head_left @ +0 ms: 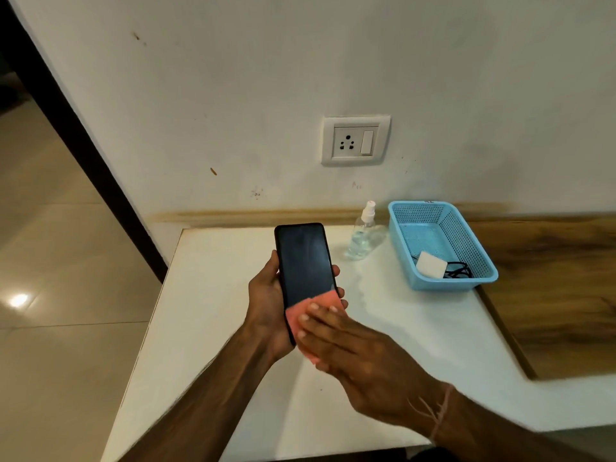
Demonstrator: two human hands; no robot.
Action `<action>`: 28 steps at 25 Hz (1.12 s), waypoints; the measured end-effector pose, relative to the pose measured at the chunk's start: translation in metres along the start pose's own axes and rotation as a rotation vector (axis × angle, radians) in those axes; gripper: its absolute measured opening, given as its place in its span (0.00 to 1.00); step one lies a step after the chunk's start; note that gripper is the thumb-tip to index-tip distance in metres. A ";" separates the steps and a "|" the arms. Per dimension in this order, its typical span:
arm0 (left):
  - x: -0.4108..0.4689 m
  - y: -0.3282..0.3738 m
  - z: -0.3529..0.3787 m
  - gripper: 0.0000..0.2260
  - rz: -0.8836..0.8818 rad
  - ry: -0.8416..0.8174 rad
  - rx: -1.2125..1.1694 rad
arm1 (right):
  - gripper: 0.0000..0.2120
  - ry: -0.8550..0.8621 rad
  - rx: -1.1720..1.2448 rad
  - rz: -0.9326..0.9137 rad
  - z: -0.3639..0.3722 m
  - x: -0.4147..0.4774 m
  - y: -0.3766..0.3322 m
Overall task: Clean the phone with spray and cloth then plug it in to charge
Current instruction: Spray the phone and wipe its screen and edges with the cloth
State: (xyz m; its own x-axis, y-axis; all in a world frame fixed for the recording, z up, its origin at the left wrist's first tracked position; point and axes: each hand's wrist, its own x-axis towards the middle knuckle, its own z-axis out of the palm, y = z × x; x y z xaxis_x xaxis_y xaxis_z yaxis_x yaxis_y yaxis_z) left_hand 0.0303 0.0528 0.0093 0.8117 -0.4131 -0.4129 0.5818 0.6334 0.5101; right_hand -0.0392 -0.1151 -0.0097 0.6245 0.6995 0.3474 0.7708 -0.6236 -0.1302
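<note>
A black phone (305, 261) with a dark screen is held upright above the white table (206, 345). My left hand (266, 305) grips it from behind, fingers curled round both edges. My right hand (353, 351) presses a pink cloth (296, 315) flat against the lower part of the screen with straight fingers. A clear spray bottle (363, 235) with a white nozzle stands on the table to the right of the phone. In the blue basket (466, 228) lie a white charger (430, 265) and its black cable (460, 270).
A white wall socket (355, 141) with a switch sits on the wall above the table's back edge. A wood-grain surface (560, 288) adjoins the table on the right. Tiled floor (60, 261) lies to the left, beyond a dark door frame (83, 145).
</note>
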 end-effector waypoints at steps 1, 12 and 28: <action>-0.001 -0.001 0.001 0.33 0.002 0.021 0.017 | 0.21 0.026 0.005 0.043 -0.003 0.011 0.009; -0.004 -0.013 0.007 0.28 0.004 0.072 -0.007 | 0.21 0.197 0.187 0.291 0.009 0.067 0.011; 0.004 -0.009 -0.008 0.32 -0.004 0.029 -0.008 | 0.31 0.157 -0.053 0.181 -0.015 -0.024 0.071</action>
State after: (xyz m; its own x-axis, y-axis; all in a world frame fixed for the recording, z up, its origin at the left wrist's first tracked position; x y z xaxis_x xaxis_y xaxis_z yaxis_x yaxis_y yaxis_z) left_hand 0.0280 0.0505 -0.0032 0.8077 -0.3962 -0.4367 0.5843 0.6371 0.5027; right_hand -0.0015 -0.1811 -0.0134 0.7217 0.5145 0.4631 0.6377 -0.7544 -0.1557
